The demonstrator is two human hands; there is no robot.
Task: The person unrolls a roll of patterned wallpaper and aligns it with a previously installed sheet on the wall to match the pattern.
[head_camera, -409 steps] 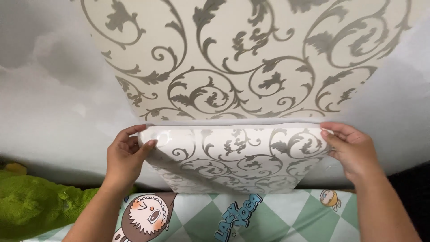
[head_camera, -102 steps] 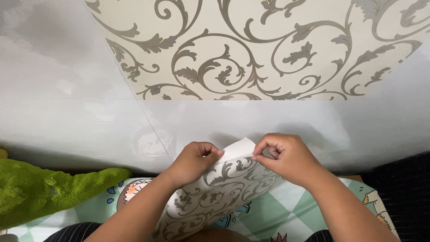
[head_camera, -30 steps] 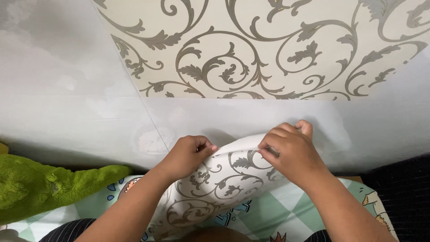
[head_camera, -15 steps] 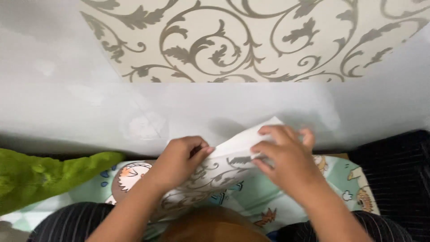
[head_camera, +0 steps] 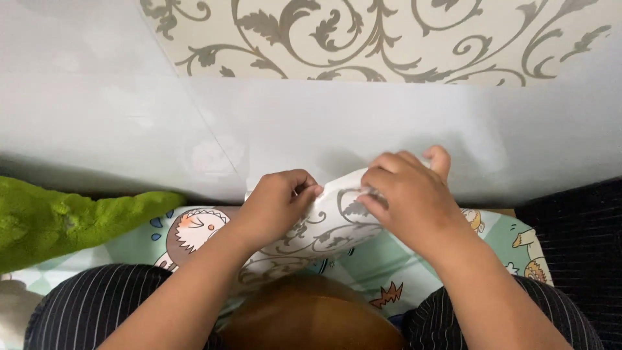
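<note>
A loose piece of cream wallpaper with grey scroll pattern [head_camera: 324, 227] lies curled over my lap, its top corner raised toward the white wall [head_camera: 311, 123]. My left hand [head_camera: 275, 204] pinches the sheet's upper edge with thumb and fingers. My right hand [head_camera: 408, 198] grips the same corner from the right, fingers curled over it and fingertips near the wall. A strip of the same patterned wallpaper [head_camera: 389, 39] is stuck on the wall above.
A green plush cloth [head_camera: 71, 217] lies at the left. Under my striped trouser legs [head_camera: 91, 301] is a mint checked mat with cartoon figures [head_camera: 505, 236]. A dark ribbed fabric [head_camera: 576, 227] sits at the right. A brown rounded object [head_camera: 311, 317] is in my lap.
The view has tipped down, so less of the stuck wallpaper shows. Both hands have dropped with the loose sheet's corner and stay pinched on it, close together.
</note>
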